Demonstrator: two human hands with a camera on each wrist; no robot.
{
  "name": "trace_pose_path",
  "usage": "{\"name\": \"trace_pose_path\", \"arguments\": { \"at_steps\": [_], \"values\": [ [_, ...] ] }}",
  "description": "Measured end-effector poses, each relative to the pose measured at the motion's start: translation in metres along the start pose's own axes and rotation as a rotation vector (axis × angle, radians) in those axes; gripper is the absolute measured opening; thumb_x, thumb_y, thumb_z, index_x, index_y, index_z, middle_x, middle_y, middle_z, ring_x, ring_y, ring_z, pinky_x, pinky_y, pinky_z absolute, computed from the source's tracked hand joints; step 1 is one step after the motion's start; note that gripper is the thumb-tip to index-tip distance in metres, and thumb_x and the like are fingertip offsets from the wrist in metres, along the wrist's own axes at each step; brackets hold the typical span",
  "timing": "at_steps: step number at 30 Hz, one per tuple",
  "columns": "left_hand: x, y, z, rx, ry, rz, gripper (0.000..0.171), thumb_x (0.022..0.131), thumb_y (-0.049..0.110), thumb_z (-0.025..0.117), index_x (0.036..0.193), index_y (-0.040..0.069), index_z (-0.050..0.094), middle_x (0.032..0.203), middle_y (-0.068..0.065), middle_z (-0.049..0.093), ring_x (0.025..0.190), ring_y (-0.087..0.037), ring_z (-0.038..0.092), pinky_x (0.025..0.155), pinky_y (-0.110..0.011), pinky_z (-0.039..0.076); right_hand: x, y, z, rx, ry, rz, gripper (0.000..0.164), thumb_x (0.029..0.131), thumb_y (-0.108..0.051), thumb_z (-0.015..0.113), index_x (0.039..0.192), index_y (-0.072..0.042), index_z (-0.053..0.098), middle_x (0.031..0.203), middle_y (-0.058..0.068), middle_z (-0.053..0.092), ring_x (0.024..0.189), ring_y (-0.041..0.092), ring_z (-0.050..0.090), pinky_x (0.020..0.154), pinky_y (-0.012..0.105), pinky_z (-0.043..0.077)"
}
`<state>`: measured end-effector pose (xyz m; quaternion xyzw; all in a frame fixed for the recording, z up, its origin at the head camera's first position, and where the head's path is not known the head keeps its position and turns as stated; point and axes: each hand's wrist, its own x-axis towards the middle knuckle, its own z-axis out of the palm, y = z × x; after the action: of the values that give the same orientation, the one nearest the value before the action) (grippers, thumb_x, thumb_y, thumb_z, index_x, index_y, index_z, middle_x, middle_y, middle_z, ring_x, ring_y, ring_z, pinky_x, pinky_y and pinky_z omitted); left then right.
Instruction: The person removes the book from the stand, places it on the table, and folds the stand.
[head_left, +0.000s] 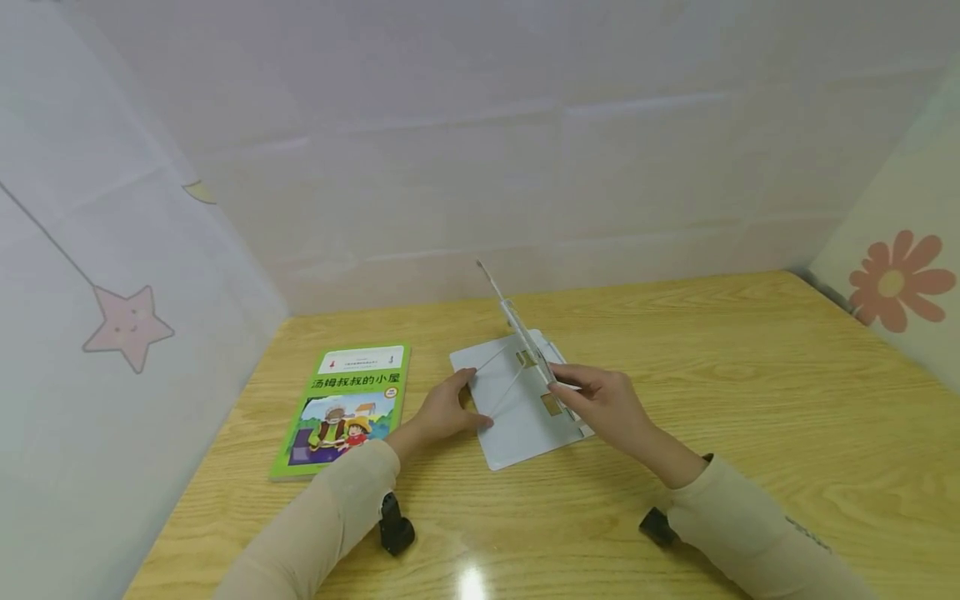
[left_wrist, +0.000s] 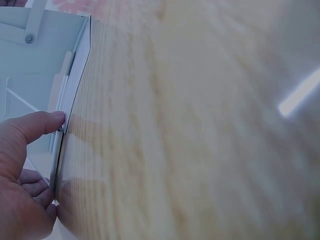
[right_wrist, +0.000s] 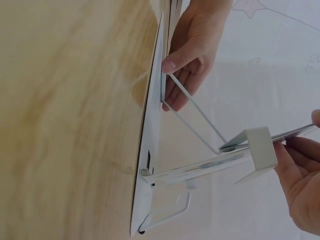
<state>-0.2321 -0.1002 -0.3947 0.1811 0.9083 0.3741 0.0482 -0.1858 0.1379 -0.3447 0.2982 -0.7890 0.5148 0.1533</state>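
A white folding book stand sits on the wooden table in the middle of the head view. Its flat base plate lies on the table, while its upper panel stands tilted up from it. Thin wire legs run between panel and base in the right wrist view. My left hand holds the base plate's left edge, its thumb near the wire ends. The right hand grips the raised panel's near edge between thumb and fingers. A white bracket juts from the panel close to the right fingers.
Left of the stand lies a green-bordered picture book with a white title band. Wood-grain table extends to the right. White sheets with printed shapes surround the table at back and sides. A black wrist camera hangs under the left sleeve.
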Motion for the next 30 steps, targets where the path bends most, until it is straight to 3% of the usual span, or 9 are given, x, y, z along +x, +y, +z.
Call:
{"name": "trace_pose_path", "arguments": {
  "at_steps": [7,15,21,30],
  "values": [
    [-0.001,0.001,0.000,0.004,-0.008,-0.007,0.079,0.066,0.025,0.074,0.129,-0.001,0.034,0.131,-0.015,0.036,0.121,-0.026,0.029,0.098,-0.034,0.025,-0.002,0.004,-0.004,0.010,0.051,0.017,0.021,0.078,0.006,0.058,0.099,0.011,0.059,0.092,0.019,0.061,0.076,0.010,0.059,0.060,0.021,0.049],
    [0.001,0.001,0.000,0.020,-0.013,-0.028,0.081,0.066,0.026,0.075,0.130,-0.001,0.033,0.132,-0.014,0.035,0.122,-0.025,0.028,0.098,-0.033,0.024,-0.003,0.008,-0.009,0.033,0.093,0.051,0.020,0.080,0.002,0.058,0.098,0.010,0.060,0.093,0.019,0.061,0.082,0.011,0.059,0.063,0.018,0.048],
    [0.000,0.003,0.000,0.017,-0.016,-0.038,0.081,0.067,0.027,0.074,0.130,-0.001,0.033,0.132,-0.014,0.034,0.122,-0.026,0.028,0.098,-0.034,0.024,-0.004,0.009,-0.013,0.037,0.118,0.027,0.017,0.079,0.010,0.054,0.095,0.013,0.059,0.089,0.021,0.061,0.079,0.003,0.057,0.063,0.016,0.048],
    [-0.001,0.002,0.000,0.011,-0.019,-0.021,0.079,0.068,0.027,0.073,0.130,-0.001,0.033,0.133,-0.014,0.033,0.122,-0.025,0.027,0.098,-0.035,0.024,-0.006,0.013,-0.017,0.090,0.164,0.082,0.016,0.081,0.007,0.054,0.093,0.012,0.061,0.085,0.021,0.062,0.069,0.009,0.059,0.058,0.018,0.048]
  ]
}}
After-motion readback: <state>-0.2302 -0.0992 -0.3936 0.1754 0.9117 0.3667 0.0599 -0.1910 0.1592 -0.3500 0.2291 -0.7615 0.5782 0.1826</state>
